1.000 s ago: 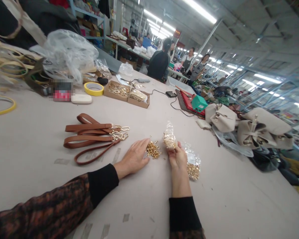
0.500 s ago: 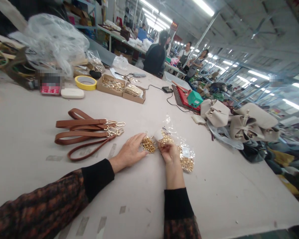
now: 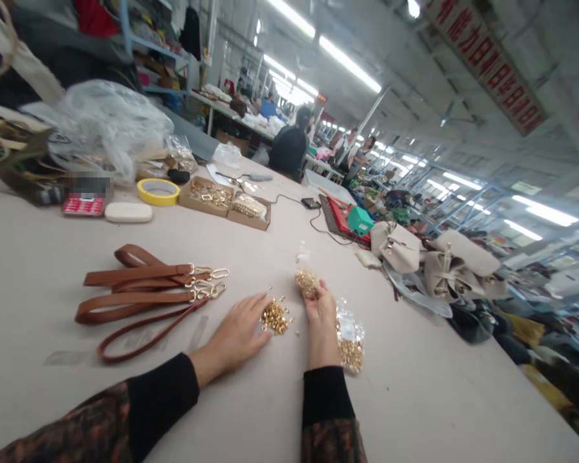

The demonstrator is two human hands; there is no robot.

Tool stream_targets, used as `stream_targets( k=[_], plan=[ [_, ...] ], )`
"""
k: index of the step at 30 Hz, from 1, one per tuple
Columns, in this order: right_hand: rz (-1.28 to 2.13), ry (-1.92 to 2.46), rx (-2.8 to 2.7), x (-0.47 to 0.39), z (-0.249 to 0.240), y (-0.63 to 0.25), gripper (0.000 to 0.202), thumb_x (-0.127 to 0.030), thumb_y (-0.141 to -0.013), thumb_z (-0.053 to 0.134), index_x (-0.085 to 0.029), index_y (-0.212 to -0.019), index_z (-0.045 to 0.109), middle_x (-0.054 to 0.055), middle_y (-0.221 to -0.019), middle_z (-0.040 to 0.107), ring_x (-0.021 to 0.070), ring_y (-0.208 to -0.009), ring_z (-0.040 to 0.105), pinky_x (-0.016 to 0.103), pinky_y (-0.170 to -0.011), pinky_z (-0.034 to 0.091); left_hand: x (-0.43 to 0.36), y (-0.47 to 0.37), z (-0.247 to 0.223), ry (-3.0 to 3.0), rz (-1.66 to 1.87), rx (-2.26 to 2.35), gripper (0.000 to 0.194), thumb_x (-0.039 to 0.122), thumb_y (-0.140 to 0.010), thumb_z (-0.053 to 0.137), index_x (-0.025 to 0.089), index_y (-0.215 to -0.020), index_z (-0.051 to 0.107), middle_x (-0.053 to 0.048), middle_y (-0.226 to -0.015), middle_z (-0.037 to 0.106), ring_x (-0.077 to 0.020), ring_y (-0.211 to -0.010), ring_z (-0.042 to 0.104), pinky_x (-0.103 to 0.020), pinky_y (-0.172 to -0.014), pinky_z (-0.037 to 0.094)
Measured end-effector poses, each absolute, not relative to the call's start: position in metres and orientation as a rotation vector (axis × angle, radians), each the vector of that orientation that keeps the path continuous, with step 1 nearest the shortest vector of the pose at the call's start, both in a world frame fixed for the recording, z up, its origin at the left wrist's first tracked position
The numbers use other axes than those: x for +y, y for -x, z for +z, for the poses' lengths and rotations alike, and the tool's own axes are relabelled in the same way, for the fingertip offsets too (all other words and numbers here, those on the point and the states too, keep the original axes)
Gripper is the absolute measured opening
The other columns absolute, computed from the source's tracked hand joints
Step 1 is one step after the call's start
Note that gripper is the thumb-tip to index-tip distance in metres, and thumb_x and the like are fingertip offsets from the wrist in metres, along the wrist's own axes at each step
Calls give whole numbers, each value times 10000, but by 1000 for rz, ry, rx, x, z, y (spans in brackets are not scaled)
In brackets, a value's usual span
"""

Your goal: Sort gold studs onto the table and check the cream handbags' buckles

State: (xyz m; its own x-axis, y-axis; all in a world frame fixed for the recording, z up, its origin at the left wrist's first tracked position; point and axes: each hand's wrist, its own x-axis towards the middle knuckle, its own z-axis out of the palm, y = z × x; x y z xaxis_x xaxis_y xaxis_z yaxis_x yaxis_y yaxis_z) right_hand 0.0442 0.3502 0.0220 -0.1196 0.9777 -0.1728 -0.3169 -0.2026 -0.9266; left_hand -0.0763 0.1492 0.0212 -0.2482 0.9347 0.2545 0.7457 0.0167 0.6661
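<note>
My left hand [image 3: 236,334] lies on the table with its fingers stretched out, cupped along the left side of a small pile of gold metal pieces [image 3: 275,316]. A few pieces are scattered about the pile. My right hand [image 3: 320,308] is closed on a clear plastic bag [image 3: 307,281] full of similar gold pieces, just right of the pile. A second clear bag of gold pieces [image 3: 351,350] lies on the table beside my right wrist. To the left of my left hand rest several brown leather straps [image 3: 139,299] with gold snap hooks.
Small cardboard boxes of gold hardware [image 3: 207,198], a yellow tape roll [image 3: 158,191] and a white case [image 3: 128,212] stand farther back. Beige bags [image 3: 398,247] and a green box [image 3: 359,221] sit at the right. A thin cable [image 3: 313,225] crosses the table; people are beyond it.
My right hand has lifted the bag of gold pieces away from the pile, and the bag now shows more fully. The left hand stays beside the pile. The whole view has shifted.
</note>
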Motion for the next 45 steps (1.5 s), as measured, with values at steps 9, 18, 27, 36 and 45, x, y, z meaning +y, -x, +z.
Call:
stream_targets(
  k=[9, 18, 27, 36, 45],
  plan=[
    [1550, 976, -1038, 347, 19, -57, 616, -355, -458, 831, -201, -989, 560, 13, -831, 700, 172, -682, 674, 309, -630, 563, 148, 76, 31, -1598, 890, 2046, 736, 196, -711, 534, 103, -1432, 419, -134, -1515, 376, -278, -1407, 335, -465, -1188, 269],
    [1282, 1155, -1271, 346, 18, -67, 536, -440, -495, 783, -187, -954, 673, 67, -942, 731, 262, -910, 684, 342, -785, 549, 149, 77, 26, -1670, 852, 2070, 756, 199, -704, 529, 113, -1446, 409, -123, -1517, 363, -281, -1410, 328, -467, -1181, 271],
    [1149, 1311, -1501, 342, 26, -73, 573, -425, -507, 804, -158, -1006, 708, 151, -1105, 706, 359, -1148, 598, 456, -1030, 411, 156, 80, -5, -1812, 900, 2127, 734, 240, -717, 543, 161, -1439, 435, -100, -1502, 391, -296, -1386, 370, -457, -1154, 326],
    [1095, 1157, -1534, 340, 31, -67, 409, -418, -548, 701, -148, -855, 724, 93, -837, 749, 271, -795, 692, 372, -732, 548, 159, 79, -12, -1836, 993, 2135, 712, 274, -760, 535, 135, -1446, 404, -126, -1507, 392, -327, -1387, 362, -506, -1139, 344],
    [958, 995, -1635, 336, 43, -79, 419, -453, -716, 653, -169, -1023, 677, 35, -924, 679, 167, -820, 566, 323, -831, 447, 155, 63, 33, -1855, 695, 2148, 896, 561, -802, 561, 57, -1480, 260, -203, -1564, 239, -302, -1452, 211, -454, -1191, 165]
  ],
)
